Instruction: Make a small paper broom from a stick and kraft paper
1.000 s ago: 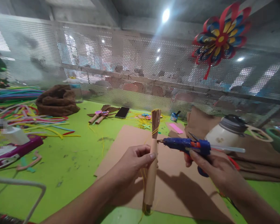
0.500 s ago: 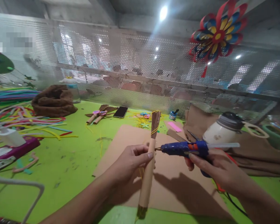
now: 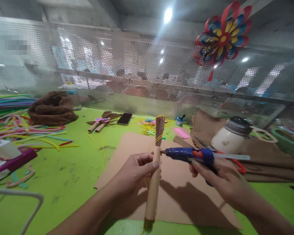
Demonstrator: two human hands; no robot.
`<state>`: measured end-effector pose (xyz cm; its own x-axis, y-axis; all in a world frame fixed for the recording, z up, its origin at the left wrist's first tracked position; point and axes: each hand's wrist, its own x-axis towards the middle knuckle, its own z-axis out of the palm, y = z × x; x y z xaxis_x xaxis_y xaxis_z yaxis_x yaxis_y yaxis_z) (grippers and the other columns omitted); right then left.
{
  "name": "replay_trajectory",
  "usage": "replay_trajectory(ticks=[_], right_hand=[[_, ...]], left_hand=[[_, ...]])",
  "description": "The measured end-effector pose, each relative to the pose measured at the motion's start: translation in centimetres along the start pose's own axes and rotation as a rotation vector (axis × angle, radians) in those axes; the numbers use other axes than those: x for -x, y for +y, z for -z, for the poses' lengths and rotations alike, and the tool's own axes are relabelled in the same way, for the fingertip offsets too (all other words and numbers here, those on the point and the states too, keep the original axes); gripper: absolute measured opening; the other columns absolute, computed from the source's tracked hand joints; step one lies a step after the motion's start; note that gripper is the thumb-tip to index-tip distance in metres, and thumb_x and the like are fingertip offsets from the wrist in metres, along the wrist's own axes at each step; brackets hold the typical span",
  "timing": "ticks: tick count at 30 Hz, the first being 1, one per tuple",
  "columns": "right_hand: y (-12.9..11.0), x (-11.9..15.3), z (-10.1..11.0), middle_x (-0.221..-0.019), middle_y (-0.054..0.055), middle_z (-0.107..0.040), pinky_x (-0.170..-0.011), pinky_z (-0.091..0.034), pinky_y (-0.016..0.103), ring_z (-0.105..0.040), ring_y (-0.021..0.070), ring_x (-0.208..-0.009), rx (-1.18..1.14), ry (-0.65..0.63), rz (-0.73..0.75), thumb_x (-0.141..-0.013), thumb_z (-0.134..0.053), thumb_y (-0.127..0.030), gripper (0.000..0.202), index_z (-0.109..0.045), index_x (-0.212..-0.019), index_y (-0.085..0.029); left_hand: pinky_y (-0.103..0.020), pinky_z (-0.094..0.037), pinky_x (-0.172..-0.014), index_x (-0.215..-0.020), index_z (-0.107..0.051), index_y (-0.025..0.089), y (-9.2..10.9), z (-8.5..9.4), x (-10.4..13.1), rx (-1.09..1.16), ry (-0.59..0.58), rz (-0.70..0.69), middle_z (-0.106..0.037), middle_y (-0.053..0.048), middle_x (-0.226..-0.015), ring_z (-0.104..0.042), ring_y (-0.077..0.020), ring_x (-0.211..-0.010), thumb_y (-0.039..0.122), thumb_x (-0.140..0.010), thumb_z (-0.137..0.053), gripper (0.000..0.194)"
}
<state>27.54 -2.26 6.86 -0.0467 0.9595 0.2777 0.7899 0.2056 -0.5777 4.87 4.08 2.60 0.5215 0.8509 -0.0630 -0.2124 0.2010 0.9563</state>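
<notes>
Upright but slightly tilted, a small craft broom (image 3: pixel 154 186) has a tan paper-wrapped handle and brown bristles (image 3: pixel 159 130) bound with yellow thread. My left hand (image 3: pixel 140 169) is closed around the upper handle, thumb in front. In my right hand (image 3: pixel 217 174) is a blue hot glue gun (image 3: pixel 188 154) with a clear glue stick out of its back. Its nozzle points left and meets the handle's right edge near the top; whether it touches cannot be told. Beneath both hands lies a brown cardboard sheet (image 3: pixel 127 147).
Two similar small brooms (image 3: pixel 101 120) lie by a phone (image 3: pixel 124 118) at the back. Red-handled scissors (image 3: pixel 240 166), a white jar (image 3: pixel 226 133) and folded brown cloth (image 3: pixel 267 160) are at right. Pipe cleaners (image 3: pixel 49 138) and a purple power strip (image 3: pixel 17 164) sit left.
The glue gun's nozzle has moved up along the handle's right edge, closer to the bristles. My left hand keeps its hold on the broom. The view has shifted slightly.
</notes>
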Motion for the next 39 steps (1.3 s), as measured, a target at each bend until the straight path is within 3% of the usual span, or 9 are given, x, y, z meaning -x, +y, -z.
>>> replay_trajectory(ticks=[7, 18, 25, 32, 39], right_hand=[[0.1, 0.4, -0.5, -0.065, 0.005, -0.065, -0.055, -0.047, 0.027, -0.059, 0.0203, -0.064, 0.035, 0.163, -0.009, -0.084, -0.046, -0.056, 0.042, -0.066, -0.074, -0.02], [0.1, -0.2, 0.3, -0.064, 0.003, -0.059, -0.05, -0.039, 0.025, -0.051, 0.0149, -0.058, -0.112, -0.089, -0.013, -0.088, -0.04, -0.052, 0.044, -0.062, -0.069, -0.02], [0.4, -1.1, 0.2, -0.071, 0.005, -0.061, -0.057, -0.041, 0.025, -0.053, 0.0166, -0.067, -0.243, -0.02, 0.025, -0.089, -0.039, -0.051, 0.044, -0.063, -0.071, -0.018], [-0.2, -0.4, -0.1, -0.067, 0.003, -0.059, -0.053, -0.038, 0.025, -0.05, 0.0142, -0.06, -0.205, -0.094, -0.036, -0.089, -0.041, -0.05, 0.044, -0.063, -0.069, -0.018], [-0.5, -0.2, -0.9, -0.07, 0.005, -0.064, -0.056, -0.045, 0.026, -0.056, 0.0174, -0.064, -0.253, 0.005, -0.061, -0.085, -0.046, -0.052, 0.042, -0.066, -0.073, -0.017]], left_hand=[[-0.029, -0.041, -0.064, -0.08, -0.064, 0.012, 0.1, -0.1, 0.1, 0.005, 0.031, -0.005, -0.06, -0.005, -0.071, -0.053, -0.0153, -0.065, 0.035, -0.07, -0.072, 0.026], [-0.03, -0.045, -0.065, -0.078, -0.063, 0.013, 0.5, -0.4, 0.2, 0.124, 0.03, -0.018, -0.061, -0.005, -0.069, -0.055, -0.0154, -0.065, 0.033, -0.067, -0.074, 0.025], [-0.029, -0.045, -0.062, -0.08, -0.065, 0.012, 0.3, -0.5, 0.3, 0.13, 0.006, -0.018, -0.062, -0.007, -0.07, -0.055, -0.0153, -0.062, 0.034, -0.069, -0.072, 0.025], [-0.029, -0.045, -0.063, -0.077, -0.064, 0.012, 0.5, -0.6, 0.4, 0.135, 0.029, -0.039, -0.062, -0.007, -0.069, -0.055, -0.0162, -0.064, 0.033, -0.067, -0.074, 0.025], [-0.03, -0.045, -0.065, -0.078, -0.063, 0.012, 0.5, -0.4, 0.3, 0.08, 0.02, -0.021, -0.062, -0.007, -0.072, -0.055, -0.0169, -0.067, 0.036, -0.068, -0.072, 0.027]])
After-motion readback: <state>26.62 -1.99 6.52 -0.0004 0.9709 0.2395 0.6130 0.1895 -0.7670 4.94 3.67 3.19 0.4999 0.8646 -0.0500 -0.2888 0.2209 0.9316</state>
